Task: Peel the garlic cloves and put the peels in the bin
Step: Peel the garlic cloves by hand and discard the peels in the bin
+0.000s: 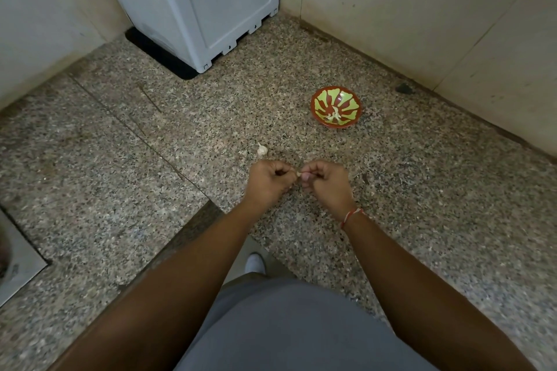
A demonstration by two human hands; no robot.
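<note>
Left hand (pixel 266 179) and right hand (pixel 327 181) meet over speckled counter (pixel 120 190), fingers of both curled, pinching small garlic clove (pixel 298 174) between them. Step in hand: peeling; skin probably half off, too small to tell. Next: strip peel, find bin, none in view. Garlic bulb (pixel 262 150) just beyond hands. Farther right, red-green bowl (pixel 336 108) holds peeled cloves. Grey appliance (pixel 196 0) in corner. No readable writing.

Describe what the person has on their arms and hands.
Both forearms are bare, with no sleeves in view. The left hand wears nothing: no glove, ring or band shows. The right hand is bare too, but a thin red and white thread bracelet circles its wrist.
</note>
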